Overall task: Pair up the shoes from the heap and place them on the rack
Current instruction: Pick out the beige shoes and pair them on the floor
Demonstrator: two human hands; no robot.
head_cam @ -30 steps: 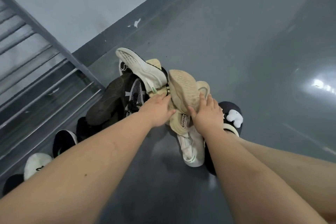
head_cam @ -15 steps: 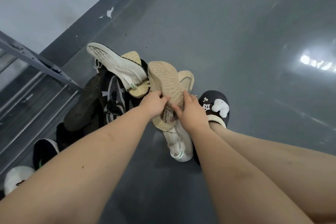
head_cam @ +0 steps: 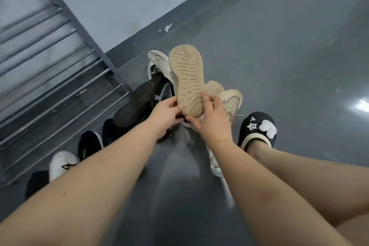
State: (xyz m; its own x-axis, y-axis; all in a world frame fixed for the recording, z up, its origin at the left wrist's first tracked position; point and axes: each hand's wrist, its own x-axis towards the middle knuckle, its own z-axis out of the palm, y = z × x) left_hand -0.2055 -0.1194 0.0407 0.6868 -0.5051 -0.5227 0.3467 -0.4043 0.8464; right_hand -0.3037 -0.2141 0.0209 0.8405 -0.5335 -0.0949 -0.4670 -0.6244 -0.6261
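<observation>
Across the glossy dark grey floor (head_cam: pixel 279 66), a grey metal slatted shoe rack (head_cam: pixel 50 70) fills the left side, standing against the pale wall. Heap of mixed shoes (head_cam: pixel 151 94) lies on the floor just beside the rack's right end, close to the dark skirting.

Row along the rack's foot, lower left: black slip-on shoe with white trim (head_cam: pixel 89 144), then white fluffy slipper (head_cam: pixel 61 164).

Dark brown sneaker (head_cam: pixel 133 106) lies at the heap's left edge, sole partly up. White sneaker with speckled sole (head_cam: pixel 157 60) sits at the far end.

Beige sneaker with wavy-ribbed tan sole (head_cam: pixel 186 80) is lifted above the heap, sole facing the camera, toe pointing away. Matching beige sneaker (head_cam: pixel 229 100) lies just to its right on the heap (partly hidden by the right hand).

Black slipper with star and white plush figure (head_cam: pixel 257 132) is worn on the person's foot, right of the heap.

Left hand (head_cam: pixel 165 116): fingers curled, gripping the lifted sneaker's heel from the left. Right hand (head_cam: pixel 211 120): fingers pinching the same heel from the right, thumb below.
</observation>
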